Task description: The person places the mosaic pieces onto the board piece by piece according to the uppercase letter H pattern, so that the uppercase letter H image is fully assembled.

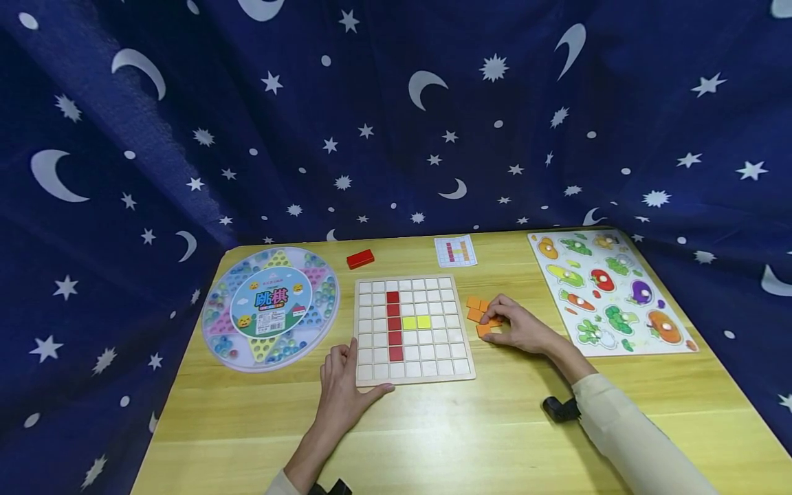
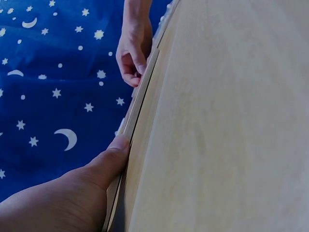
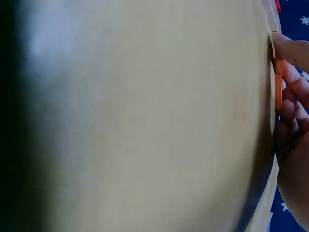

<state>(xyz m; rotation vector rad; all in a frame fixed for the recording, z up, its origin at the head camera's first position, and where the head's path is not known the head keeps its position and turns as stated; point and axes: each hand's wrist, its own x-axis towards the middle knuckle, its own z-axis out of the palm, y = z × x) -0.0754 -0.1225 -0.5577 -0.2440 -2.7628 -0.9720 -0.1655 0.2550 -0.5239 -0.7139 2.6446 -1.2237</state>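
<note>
Navy cloth (image 1: 396, 175) full of white moons (image 1: 45, 172) and stars (image 1: 349, 21), far side.
The yellowish, wood-grained table (image 1: 482, 433) carries a pale gridded board (image 1: 445, 352) with five red tiles (image 1: 394, 323) in a column and two yellow tiles (image 1: 409, 322); orange tiles (image 1: 474, 314) to its right, a round lilac game board (image 1: 266, 366) patterned yellow and pink over left, a cream sleeve (image 1: 631, 433) near right.

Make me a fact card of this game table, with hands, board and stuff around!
Left hand: touching the near left corner of the grid board
Right hand: touching orange tiles
On board: five red tiles in a column; two yellow tiles right of the middle one
Left of board: round marble game
Far right: vegetable puzzle
Behind board: red pieces, picture card
</note>
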